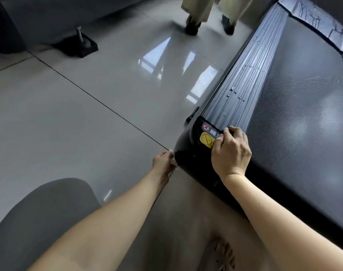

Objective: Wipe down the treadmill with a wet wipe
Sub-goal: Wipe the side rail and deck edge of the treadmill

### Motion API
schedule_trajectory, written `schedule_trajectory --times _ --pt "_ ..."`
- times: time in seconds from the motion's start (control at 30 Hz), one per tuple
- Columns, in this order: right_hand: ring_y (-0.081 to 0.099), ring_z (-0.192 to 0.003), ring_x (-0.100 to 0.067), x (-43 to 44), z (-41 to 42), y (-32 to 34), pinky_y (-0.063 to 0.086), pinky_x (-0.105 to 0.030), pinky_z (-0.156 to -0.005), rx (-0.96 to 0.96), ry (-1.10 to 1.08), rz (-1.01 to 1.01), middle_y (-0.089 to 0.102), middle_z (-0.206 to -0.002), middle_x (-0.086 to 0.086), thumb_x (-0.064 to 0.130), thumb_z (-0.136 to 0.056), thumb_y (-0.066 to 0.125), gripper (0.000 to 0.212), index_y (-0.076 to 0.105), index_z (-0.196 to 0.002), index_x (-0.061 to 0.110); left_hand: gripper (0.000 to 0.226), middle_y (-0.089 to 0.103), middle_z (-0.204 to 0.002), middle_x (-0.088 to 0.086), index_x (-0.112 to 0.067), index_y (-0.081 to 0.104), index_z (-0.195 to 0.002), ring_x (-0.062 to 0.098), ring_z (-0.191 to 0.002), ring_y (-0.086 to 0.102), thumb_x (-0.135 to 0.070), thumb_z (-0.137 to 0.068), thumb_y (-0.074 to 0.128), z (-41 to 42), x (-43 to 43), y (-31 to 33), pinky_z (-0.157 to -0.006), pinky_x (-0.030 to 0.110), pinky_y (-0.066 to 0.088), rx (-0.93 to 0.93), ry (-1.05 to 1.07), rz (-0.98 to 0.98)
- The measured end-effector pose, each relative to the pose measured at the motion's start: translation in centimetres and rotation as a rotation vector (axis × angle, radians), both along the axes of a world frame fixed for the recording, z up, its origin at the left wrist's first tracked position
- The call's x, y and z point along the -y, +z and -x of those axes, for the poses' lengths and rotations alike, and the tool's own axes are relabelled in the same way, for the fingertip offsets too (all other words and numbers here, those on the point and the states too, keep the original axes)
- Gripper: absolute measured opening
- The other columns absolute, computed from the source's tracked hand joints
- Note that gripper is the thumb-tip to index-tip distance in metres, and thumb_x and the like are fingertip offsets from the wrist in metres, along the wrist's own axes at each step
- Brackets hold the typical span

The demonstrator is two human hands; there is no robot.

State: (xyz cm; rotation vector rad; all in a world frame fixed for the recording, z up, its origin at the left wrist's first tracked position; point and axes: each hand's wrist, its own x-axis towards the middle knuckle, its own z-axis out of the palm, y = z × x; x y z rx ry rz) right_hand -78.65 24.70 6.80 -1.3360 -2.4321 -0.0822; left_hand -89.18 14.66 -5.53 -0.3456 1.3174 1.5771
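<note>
The black treadmill [296,106] fills the right side, with its ribbed side rail [245,75] carrying water droplets. My left hand [162,162] holds a white wet wipe [172,160] against the outer side of the treadmill's near corner. On top of the rear end cap [194,145] rests my right hand [231,151], fingers curled, partly covering a yellow warning sticker [207,139]. I see nothing held in the right hand.
Glossy grey tiled floor [88,114] lies to the left. A person's legs in beige trousers and dark shoes [193,26] stand at the far end. A black machine foot with a bolt [79,44] is at upper left. My bare foot [223,253] is below.
</note>
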Motion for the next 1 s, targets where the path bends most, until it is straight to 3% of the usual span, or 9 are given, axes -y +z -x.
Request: schedule_trajectory --times 0.1,0.2,0.3,0.43,0.57,0.63,0.73,0.9,1.0 --pt "0.056 -0.118 -0.031 0.0 -0.1 0.0 0.05 -0.044 -0.091 -0.015 -0.002 -0.003 0.063 -0.124 -0.011 0.031 -0.095 0.038 0.045 0.07 -0.112 0.005 0.018 0.056 -0.057 0.001 -0.016 0.059 -0.075 0.014 -0.052 0.05 -0.006 -0.09 0.065 0.2 -0.5 1.6 -0.051 0.023 0.044 0.129 0.091 -0.026" --pt "0.056 -0.117 -0.031 0.0 0.0 -0.1 0.05 -0.044 -0.091 -0.024 -0.001 -0.003 0.063 -0.124 -0.011 0.028 -0.095 0.041 0.041 0.07 -0.111 0.004 0.027 0.052 -0.052 -0.003 -0.016 0.058 -0.067 0.011 -0.048 0.045 -0.004 -0.088 0.069 2.1 -2.1 6.2 -0.047 0.022 0.036 -0.097 0.115 -0.148" --pt "0.056 -0.117 -0.032 0.1 0.0 -0.1 0.05 -0.043 -0.091 -0.025 -0.007 -0.008 0.063 -0.124 -0.011 0.026 -0.095 0.042 0.039 0.07 -0.112 0.004 0.012 0.056 -0.059 -0.002 -0.008 0.065 -0.078 0.013 -0.054 0.05 -0.002 -0.088 0.066 2.6 -2.7 9.4 -0.052 0.023 0.044 -0.242 0.109 -0.282" --pt "0.056 -0.117 -0.032 0.0 0.0 -0.2 0.051 -0.043 -0.091 -0.027 0.005 -0.01 0.063 -0.124 -0.012 0.025 -0.095 0.043 0.039 0.07 -0.112 0.004 0.019 0.06 -0.064 0.001 -0.014 0.062 -0.073 0.016 -0.061 0.054 -0.008 -0.09 0.068 0.4 -0.3 4.3 -0.066 0.031 0.048 -0.189 0.062 -0.101" --pt "0.057 -0.116 -0.031 -0.1 0.0 -0.4 0.051 -0.042 -0.091 -0.04 0.002 -0.022 0.063 -0.123 -0.011 0.025 -0.094 0.043 0.038 0.071 -0.11 0.004 0.017 0.062 -0.076 0.01 -0.012 0.06 -0.085 0.028 -0.077 0.063 0.004 -0.091 0.058 -1.5 0.6 -0.2 -0.06 0.03 0.057 0.039 -0.034 0.065" --pt "0.057 -0.115 -0.032 -0.1 0.0 -0.5 0.051 -0.042 -0.09 -0.054 0.007 -0.031 0.064 -0.122 -0.012 0.024 -0.094 0.044 0.037 0.071 -0.11 0.004 0.02 0.06 -0.067 0.01 -0.008 0.061 -0.088 0.024 -0.063 0.063 0.011 -0.086 0.054 -1.4 0.0 -0.2 -0.06 0.031 0.058 0.127 0.016 0.074" --pt "0.057 -0.114 -0.032 -0.2 0.0 -0.5 0.052 -0.042 -0.087 -0.058 0.004 -0.034 0.064 -0.121 -0.011 0.023 -0.094 0.046 0.035 0.071 -0.109 0.004 0.016 0.057 -0.059 0.006 -0.007 0.064 -0.075 0.014 -0.044 0.053 0.006 -0.084 0.066 0.8 -1.3 2.0 -0.048 0.021 0.049 0.103 0.151 -0.03" --pt "0.057 -0.115 -0.032 -0.2 0.0 -0.6 0.051 -0.042 -0.088 -0.046 0.004 -0.035 0.064 -0.122 -0.012 0.023 -0.094 0.046 0.035 0.071 -0.11 0.004 0.02 0.061 -0.055 -0.002 -0.01 0.063 -0.072 0.011 -0.049 0.054 -0.001 -0.087 0.072 5.0 -3.6 5.7 -0.051 0.021 0.049 -0.151 0.073 -0.193" --pt "0.058 -0.113 -0.032 -0.3 0.0 -0.6 0.051 -0.041 -0.087 -0.051 0.0 -0.048 0.064 -0.12 -0.012 0.022 -0.093 0.048 0.033 0.071 -0.109 0.004 0.025 0.061 -0.064 0.001 -0.016 0.059 -0.07 0.013 -0.052 0.056 -0.006 -0.086 0.076 4.6 -3.2 2.8 -0.053 0.022 0.051 -0.052 0.019 -0.094"
